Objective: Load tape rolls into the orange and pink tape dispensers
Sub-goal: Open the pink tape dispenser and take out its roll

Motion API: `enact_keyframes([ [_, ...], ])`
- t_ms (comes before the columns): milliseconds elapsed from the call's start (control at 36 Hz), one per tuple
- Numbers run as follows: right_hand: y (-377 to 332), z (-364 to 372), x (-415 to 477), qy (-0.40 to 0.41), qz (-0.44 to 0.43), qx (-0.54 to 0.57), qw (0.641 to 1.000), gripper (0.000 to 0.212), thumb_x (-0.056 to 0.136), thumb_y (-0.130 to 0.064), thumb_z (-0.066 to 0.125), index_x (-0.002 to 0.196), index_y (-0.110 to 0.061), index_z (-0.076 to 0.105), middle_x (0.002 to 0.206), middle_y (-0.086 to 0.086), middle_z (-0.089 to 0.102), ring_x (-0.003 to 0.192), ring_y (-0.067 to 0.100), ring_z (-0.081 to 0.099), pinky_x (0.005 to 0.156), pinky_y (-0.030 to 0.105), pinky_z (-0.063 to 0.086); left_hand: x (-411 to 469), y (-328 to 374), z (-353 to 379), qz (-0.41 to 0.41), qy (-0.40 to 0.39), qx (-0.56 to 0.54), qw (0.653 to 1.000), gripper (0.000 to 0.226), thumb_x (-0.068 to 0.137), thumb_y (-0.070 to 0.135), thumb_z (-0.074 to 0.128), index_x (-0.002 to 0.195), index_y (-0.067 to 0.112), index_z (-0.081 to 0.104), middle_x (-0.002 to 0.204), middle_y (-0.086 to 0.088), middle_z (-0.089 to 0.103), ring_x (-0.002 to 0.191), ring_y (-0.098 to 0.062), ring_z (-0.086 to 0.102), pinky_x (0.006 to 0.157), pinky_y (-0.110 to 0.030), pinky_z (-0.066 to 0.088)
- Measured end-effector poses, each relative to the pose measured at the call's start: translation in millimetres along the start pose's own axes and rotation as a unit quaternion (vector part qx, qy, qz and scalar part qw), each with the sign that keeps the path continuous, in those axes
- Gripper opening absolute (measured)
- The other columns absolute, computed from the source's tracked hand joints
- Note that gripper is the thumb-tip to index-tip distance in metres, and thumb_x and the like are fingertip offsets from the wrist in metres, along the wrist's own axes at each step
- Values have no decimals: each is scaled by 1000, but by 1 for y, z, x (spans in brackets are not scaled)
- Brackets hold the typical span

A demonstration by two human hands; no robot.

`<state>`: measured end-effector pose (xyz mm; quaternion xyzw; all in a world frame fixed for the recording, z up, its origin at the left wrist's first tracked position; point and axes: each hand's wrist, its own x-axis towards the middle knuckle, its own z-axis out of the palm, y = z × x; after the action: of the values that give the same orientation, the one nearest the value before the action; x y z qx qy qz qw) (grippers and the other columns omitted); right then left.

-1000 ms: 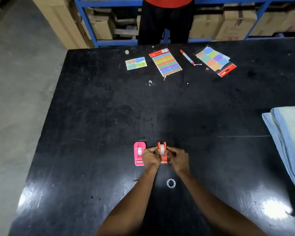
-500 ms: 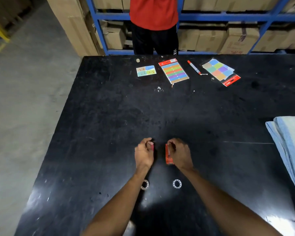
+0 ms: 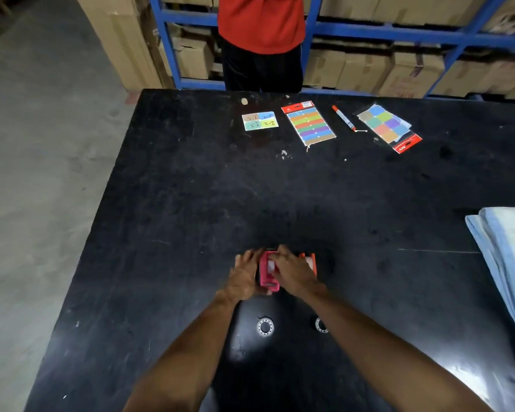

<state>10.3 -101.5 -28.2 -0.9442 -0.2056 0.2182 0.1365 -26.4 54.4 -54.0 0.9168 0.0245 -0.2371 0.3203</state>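
Note:
The pink tape dispenser (image 3: pixel 268 275) lies on the black table (image 3: pixel 191 203) with a white tape roll showing in its middle. My left hand (image 3: pixel 244 275) grips its left side. My right hand (image 3: pixel 292 272) covers its right side, fingers curled over the top edge. The orange tape dispenser (image 3: pixel 309 261) stands just to the right, partly hidden behind my right hand, with a white roll visible inside it. Two white plastic rings (image 3: pixel 265 326) lie on the table near my forearms, the right one (image 3: pixel 320 325) half hidden by my right arm.
At the far edge lie a small label card (image 3: pixel 260 121), a pack of coloured strips (image 3: pixel 309 125), an orange-capped marker (image 3: pixel 343 117) and a pack of coloured squares (image 3: pixel 387 126). A folded blue cloth (image 3: pixel 506 257) is at the right. A person in a red top (image 3: pixel 260 40) stands behind the table.
Both hands left the orange dispenser and closed on the pink one, which now lies between them. The orange dispenser now stands to the right. The view has tilted up.

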Motion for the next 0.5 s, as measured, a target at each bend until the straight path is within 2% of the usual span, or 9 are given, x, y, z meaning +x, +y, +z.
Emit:
enact_keyframes([
  [111,0,6,4,1,17,-17,1000,34,85,-17,62,119,-18,63,130,6,46,101,33,68,86,42,54,8,-2,-1,7,7,15,1000,117,54,52,90,151,28,27,151,4,31,138,-25,32,113,-50,38],
  [194,-2,11,8,5,33,-42,999,38,81,-19,65,120,-20,63,132,5,45,101,31,68,89,39,51,10,-7,0,12,8,7,1000,116,54,52,89,150,29,28,151,6,29,136,-26,33,110,-53,40],
  [278,-3,11,12,-1,23,-32,999,36,84,-18,63,120,-17,62,130,8,46,103,31,66,93,39,51,11,-9,0,10,11,-1,1000,115,53,53,89,149,30,29,151,8,29,136,-26,33,110,-53,40],
  [333,-1,8,15,-24,4,-3,1000,30,87,-15,59,117,-14,62,124,10,46,102,32,63,95,41,49,12,-11,0,12,13,-1,1000,113,54,54,88,148,30,29,151,8,29,136,-25,35,111,-53,39],
  [417,1,-3,18,-60,-17,13,998,17,86,-11,60,103,-10,64,112,13,48,96,31,60,89,42,48,11,-12,2,14,15,-3,1000,107,57,51,85,147,29,31,150,7,31,137,-25,36,114,-52,35],
  [500,-1,-13,17,-61,-17,35,997,13,88,-13,60,99,-8,62,102,8,52,95,27,59,85,38,48,9,-14,1,28,30,10,999,103,57,49,84,145,27,36,145,5,37,132,-27,40,106,-50,43],
])
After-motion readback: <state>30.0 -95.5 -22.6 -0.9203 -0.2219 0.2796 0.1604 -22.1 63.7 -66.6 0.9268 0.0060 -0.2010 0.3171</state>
